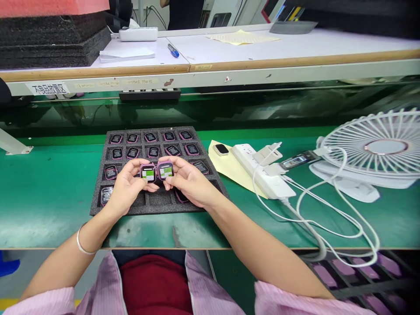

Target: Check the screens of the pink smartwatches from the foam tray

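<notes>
My left hand (131, 186) pinches a purple-cased smartwatch (149, 173) whose screen is lit white and green. Close beside it, my right hand (185, 179) grips a second purple smartwatch (166, 170) with a similar lit screen. Both watches are held side by side above a dark foam tray (160, 204). Rows of purple watches with white text on black screens lie in the tray's compartments, one of them a watch (110, 172) left of my left hand. My right hand partly covers a watch (181, 196) in the front row.
Right of the tray, a pale watch (221, 149) lies on yellow paper (213, 162) next to a white power strip (262, 170) with looping cables. A white fan (374, 148) stands at the right. Behind, a raised shelf (229, 52) holds a blue pen (173, 50) and black foam (52, 41).
</notes>
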`<state>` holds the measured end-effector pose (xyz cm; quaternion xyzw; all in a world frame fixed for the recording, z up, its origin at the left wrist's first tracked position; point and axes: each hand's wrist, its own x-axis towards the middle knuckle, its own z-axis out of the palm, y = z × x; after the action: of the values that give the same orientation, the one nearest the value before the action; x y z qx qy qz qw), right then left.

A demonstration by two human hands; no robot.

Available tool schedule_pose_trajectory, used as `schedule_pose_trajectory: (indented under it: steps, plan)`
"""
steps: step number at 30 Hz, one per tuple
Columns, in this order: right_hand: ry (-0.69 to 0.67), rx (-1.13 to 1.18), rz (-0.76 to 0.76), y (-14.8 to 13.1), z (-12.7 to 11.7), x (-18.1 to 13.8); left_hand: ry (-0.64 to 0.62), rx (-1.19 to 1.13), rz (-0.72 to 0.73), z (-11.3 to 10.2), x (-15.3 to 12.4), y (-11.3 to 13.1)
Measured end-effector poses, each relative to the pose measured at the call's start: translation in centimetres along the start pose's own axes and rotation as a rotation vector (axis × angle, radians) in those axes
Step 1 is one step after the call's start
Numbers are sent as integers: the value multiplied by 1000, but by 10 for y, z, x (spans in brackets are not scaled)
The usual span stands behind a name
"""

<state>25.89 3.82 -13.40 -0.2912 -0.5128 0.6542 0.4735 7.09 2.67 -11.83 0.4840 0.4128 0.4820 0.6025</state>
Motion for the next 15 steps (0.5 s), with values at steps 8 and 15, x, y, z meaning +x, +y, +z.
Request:
schedule_pose_trajectory:
  steps: [8, 15]
  plan:
    - [82, 62, 58, 0, 2, 2, -10, -29, -47, -1, 1, -1]
    - [82, 50, 52, 2, 1, 2, -20, -38, -46, 0, 1, 0]
